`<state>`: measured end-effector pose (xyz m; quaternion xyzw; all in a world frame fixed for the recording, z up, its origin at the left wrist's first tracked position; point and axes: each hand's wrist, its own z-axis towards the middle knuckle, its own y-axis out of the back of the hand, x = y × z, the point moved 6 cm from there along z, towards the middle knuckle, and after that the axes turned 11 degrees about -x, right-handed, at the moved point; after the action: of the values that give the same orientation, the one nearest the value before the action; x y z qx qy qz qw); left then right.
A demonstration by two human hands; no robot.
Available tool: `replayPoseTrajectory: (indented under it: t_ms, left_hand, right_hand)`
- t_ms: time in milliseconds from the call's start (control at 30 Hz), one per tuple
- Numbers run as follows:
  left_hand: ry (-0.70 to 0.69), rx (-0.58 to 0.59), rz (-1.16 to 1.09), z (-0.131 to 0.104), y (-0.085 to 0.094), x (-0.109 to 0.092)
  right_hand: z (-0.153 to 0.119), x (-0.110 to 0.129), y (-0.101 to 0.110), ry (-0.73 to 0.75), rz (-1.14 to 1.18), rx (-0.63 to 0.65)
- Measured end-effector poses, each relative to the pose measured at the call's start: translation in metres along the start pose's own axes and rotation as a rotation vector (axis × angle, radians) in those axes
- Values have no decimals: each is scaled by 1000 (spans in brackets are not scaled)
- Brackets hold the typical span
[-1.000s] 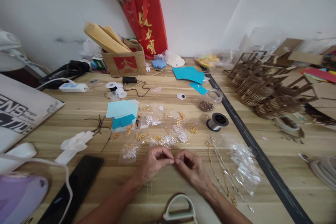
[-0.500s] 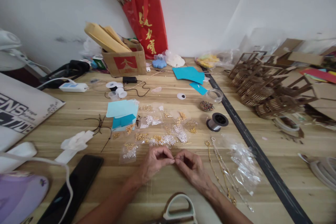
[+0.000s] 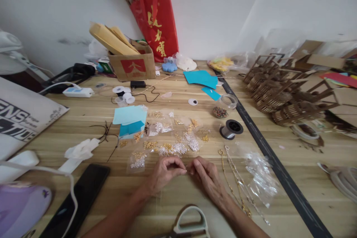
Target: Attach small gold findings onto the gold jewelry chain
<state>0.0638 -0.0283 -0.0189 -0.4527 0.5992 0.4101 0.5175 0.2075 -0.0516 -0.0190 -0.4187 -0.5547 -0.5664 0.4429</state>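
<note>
My left hand (image 3: 167, 171) is closed in a pinch, thumb against forefinger, with a tiny pale bit at the tips, too small to name. Just right of it, my right hand (image 3: 205, 174) has its thumb and fingers pressed together; whatever they hold is hidden. A small gap parts the two sets of fingertips. Beyond them lie small piles of silver and gold beads (image 3: 178, 149), some on clear bags. Gold and silver chains (image 3: 235, 180) stretch out right of my right hand. Below my hands are scissors (image 3: 192, 221), their light handle showing.
A spool of wire (image 3: 231, 129) and a jar of dark beads (image 3: 224, 106) stand to the right, near crumpled clear bags (image 3: 260, 178). Blue cards (image 3: 129, 117), a black phone (image 3: 79, 197) and a purple iron (image 3: 25, 208) lie left. Brown woven baskets (image 3: 287, 96) stand at far right.
My right fingertips have drawn slightly up and right, away from the left ones, opening a small gap. My left hand has barely shifted.
</note>
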Motion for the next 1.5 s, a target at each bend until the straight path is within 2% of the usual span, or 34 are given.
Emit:
replayPoseTrajectory:
  t_ms: [300, 500, 633, 833, 967, 1333, 1500]
  left_hand:
    - [-25, 3, 24, -1, -1, -1]
    - [-86, 3, 62, -2, -3, -8]
    - [-98, 1, 112, -3, -3, -9]
    - [-122, -15, 117, -2, -1, -4]
    - [-115, -13, 115, -2, -2, -2]
    - [-100, -1, 104, -2, -2, -5]
    - [-89, -1, 103, -3, -1, -6]
  right_hand:
    - [1, 12, 12, 81, -153, -119]
    - [1, 10, 18, 92, -139, -178]
    - [0, 12, 16, 97, -116, -129]
    - [-2, 29, 5, 288, -129, 14]
    - [-3, 27, 0, 316, -145, 60]
    - [-6, 34, 2, 401, -221, 96]
    - [-3, 28, 11, 280, -103, 14]
